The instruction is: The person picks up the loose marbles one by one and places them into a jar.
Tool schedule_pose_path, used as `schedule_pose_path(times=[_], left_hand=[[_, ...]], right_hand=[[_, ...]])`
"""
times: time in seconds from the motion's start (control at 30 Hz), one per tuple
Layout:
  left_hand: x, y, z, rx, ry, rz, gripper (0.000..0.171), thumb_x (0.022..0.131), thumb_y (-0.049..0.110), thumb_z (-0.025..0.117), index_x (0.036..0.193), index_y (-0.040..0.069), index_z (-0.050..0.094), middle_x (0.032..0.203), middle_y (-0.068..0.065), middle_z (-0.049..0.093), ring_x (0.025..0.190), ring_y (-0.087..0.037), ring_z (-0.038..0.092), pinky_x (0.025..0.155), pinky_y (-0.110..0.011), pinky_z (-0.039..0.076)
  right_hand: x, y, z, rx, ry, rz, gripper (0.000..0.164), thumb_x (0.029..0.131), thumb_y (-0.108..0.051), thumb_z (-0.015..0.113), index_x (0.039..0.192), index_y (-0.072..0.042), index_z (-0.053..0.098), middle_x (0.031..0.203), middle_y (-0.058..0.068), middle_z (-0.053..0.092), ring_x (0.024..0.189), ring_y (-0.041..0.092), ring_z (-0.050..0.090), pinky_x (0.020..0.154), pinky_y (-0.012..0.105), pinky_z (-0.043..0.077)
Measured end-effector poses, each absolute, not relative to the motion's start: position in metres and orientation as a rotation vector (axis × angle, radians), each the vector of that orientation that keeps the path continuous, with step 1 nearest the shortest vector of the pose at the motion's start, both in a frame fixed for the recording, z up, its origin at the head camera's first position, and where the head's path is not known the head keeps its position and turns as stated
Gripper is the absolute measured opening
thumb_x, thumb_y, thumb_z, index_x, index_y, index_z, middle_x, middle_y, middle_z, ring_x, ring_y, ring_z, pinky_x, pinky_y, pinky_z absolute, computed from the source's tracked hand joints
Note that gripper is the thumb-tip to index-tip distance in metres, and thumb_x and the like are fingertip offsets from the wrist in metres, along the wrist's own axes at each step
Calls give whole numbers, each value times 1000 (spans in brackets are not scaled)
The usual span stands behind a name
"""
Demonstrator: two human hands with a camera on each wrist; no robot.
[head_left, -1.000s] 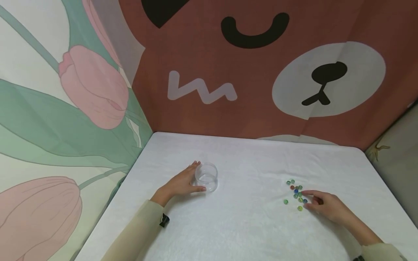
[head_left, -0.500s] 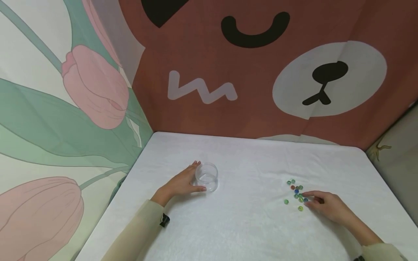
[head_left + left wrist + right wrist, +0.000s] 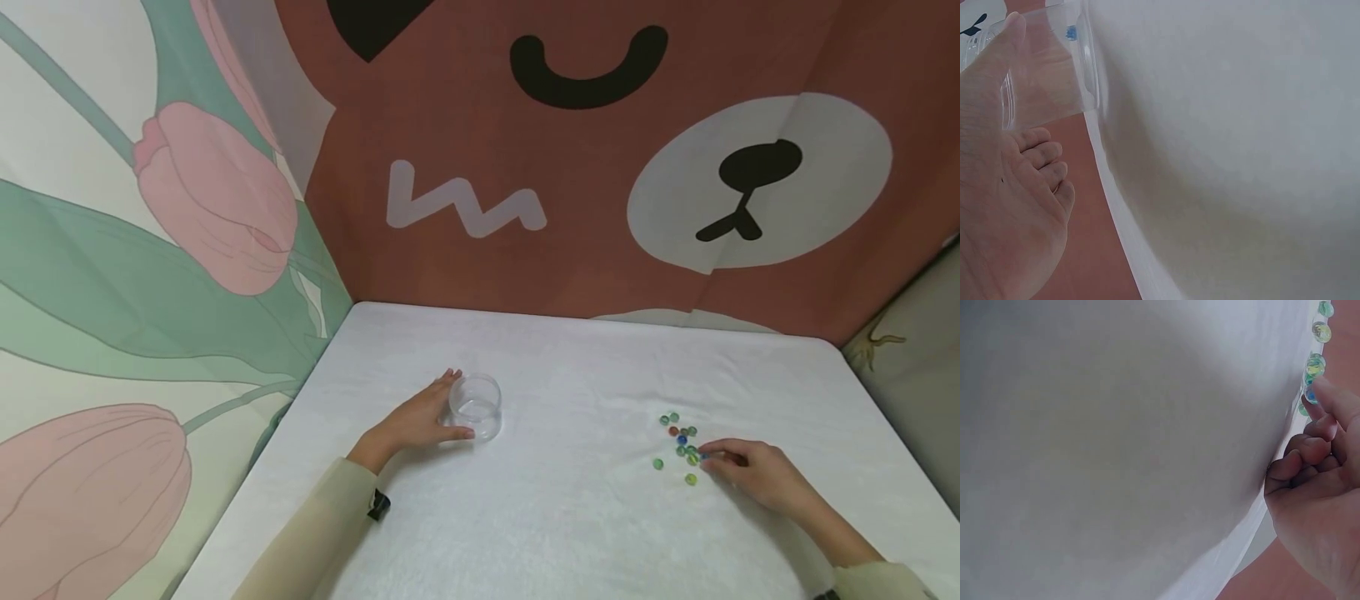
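My left hand (image 3: pixel 414 418) holds a clear plastic jar (image 3: pixel 486 427) from its left side, standing on the white table. In the left wrist view the thumb lies along the wall of the jar (image 3: pixel 1047 78). Toward the right, my right hand (image 3: pixel 759 477) pinches a blue marble (image 3: pixel 703 456) between thumb and index finger, at the edge of a loose group of glass marbles. The right wrist view shows this blue marble (image 3: pixel 1310 396) at the fingertips, with the other fingers curled into the palm.
Several green marbles (image 3: pixel 680 451), a red marble (image 3: pixel 673 432) and another blue marble (image 3: pixel 682 440) lie close together. A yellow-green marble (image 3: pixel 691 479) and a green marble (image 3: pixel 657 464) sit slightly apart. Printed cloth walls (image 3: pixel 465 275) border the white table (image 3: pixel 555 517).
My right thumb and index finger have come together on the blue marble beside them. The left hand and the jar have stayed in place.
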State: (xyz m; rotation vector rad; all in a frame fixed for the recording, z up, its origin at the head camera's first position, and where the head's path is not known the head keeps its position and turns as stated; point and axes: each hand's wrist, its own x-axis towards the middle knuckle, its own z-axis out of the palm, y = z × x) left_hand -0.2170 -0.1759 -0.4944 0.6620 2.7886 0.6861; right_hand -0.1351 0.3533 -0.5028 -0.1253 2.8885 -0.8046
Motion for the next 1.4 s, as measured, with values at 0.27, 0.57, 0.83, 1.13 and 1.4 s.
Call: schedule_pose_path(times=[0.27,0.57,0.83,1.13,1.4], left_hand=[[-218,-175,-494,668,2790,691,109,83,61,76,162,9,22,168,-11,20,156,-24,15,125,-46,20],[-219,-174,-495,669,2788,688,109,83,61,76,162,9,22,168,-11,20,156,-24,14,125,-47,20],[-218,-175,-494,675,2787,699,108,84,61,75,162,8,22,168,-12,20,156,-24,14,125,-46,20],[-216,-176,-492,671,2782,725,108,84,58,77,161,7,23,168,-14,21,156,-25,14,125,-47,20],[-217,-175,-495,667,2781,724,108,83,60,76,162,8,23,168,-14,21,156,-26,14,125,-49,21]], right_hand=[[-134,352,-501,-106,2907,-852,28,95,-26,71,116,-7,75,76,-2,54,68,8,42,58,25,33],[-133,345,-495,-106,2922,-907,32,95,-30,72,116,-6,75,74,-2,51,62,6,40,52,26,33],[-134,337,-492,-201,2998,-923,24,94,-22,74,111,-6,77,70,-4,49,60,5,37,51,25,30],[-135,327,-490,-296,3028,-1027,19,90,-19,78,106,-9,79,67,-8,46,60,1,36,52,23,30],[-136,314,-486,-376,3031,-1107,21,89,-18,79,107,-8,79,66,-10,47,58,-1,35,49,22,31]])
